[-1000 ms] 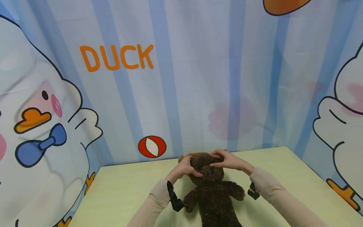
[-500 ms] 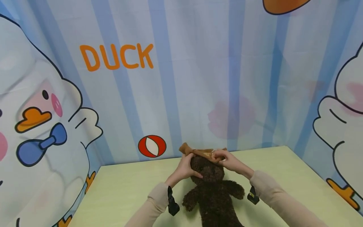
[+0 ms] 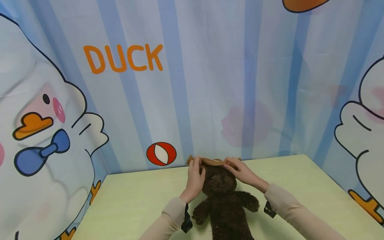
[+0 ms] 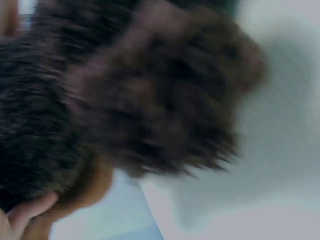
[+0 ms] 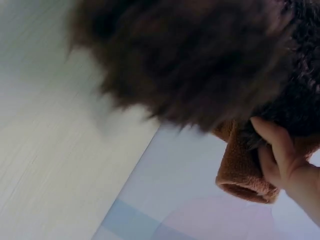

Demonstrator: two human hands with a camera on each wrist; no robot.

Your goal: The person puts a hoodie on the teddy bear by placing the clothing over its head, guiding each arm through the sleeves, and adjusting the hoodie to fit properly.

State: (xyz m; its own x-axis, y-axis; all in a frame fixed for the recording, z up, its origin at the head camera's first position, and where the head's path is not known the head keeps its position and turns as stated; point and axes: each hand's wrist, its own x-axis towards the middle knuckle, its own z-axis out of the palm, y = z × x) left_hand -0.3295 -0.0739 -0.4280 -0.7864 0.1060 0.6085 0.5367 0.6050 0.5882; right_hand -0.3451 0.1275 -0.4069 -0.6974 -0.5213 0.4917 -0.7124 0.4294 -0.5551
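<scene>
A dark brown teddy bear [image 3: 229, 210] lies on its back on the table, head toward the wall. Along the top of its head sits a lighter brown fleecy toy garment [image 3: 212, 162]; a tube-like, sleeve-shaped end [image 5: 245, 172] shows in the right wrist view. At the left of the head, my left hand [image 3: 195, 181] holds the garment's edge, its thumb beside the fur. My right hand [image 3: 242, 170] pinches the edge on the other side, fingers curled. A furry paw, blurred, covers much of both wrist views. Part of the garment behind the head is hidden.
The pale yellow table [image 3: 141, 200] meets a cloth backdrop [image 3: 207, 83] printed with stripes and ducks just behind the bear's head. Black camera straps hang at both wrists.
My left hand has shifted from the bear's face up to the garment's edge. My right hand has left the face and taken the garment's edge, which lifted, then lowered.
</scene>
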